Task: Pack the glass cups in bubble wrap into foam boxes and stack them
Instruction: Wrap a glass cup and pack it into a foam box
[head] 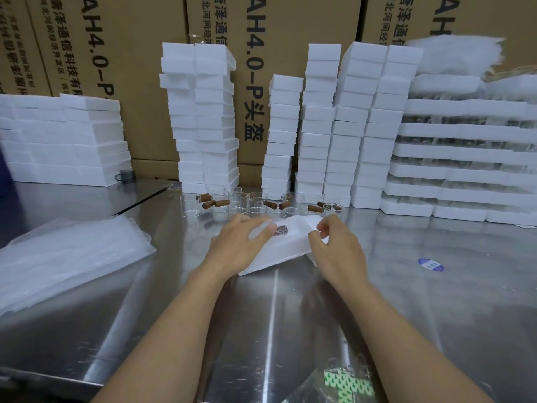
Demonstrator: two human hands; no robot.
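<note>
Glossy steel table [436,301], matt white foam box [279,254], clear glass cups [255,203]

Printed sideways in black on the middle cardboard carton [293,30]: "AH4.0-P头盔". On the left carton [139,71]: "AH4.0-P", with "泽通信科技有" alongside. Smaller lines on the right carton [406,16] too blurred to read; likewise the blue oval sticker [431,264] on the counter [290,315].

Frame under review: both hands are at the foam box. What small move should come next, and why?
Probably press the wrapped cup fully down into the foam box. The left hand lies over it with fairly straight fingers, the cup looks not yet seated, and the right hand pinches the box's right edge.
</note>
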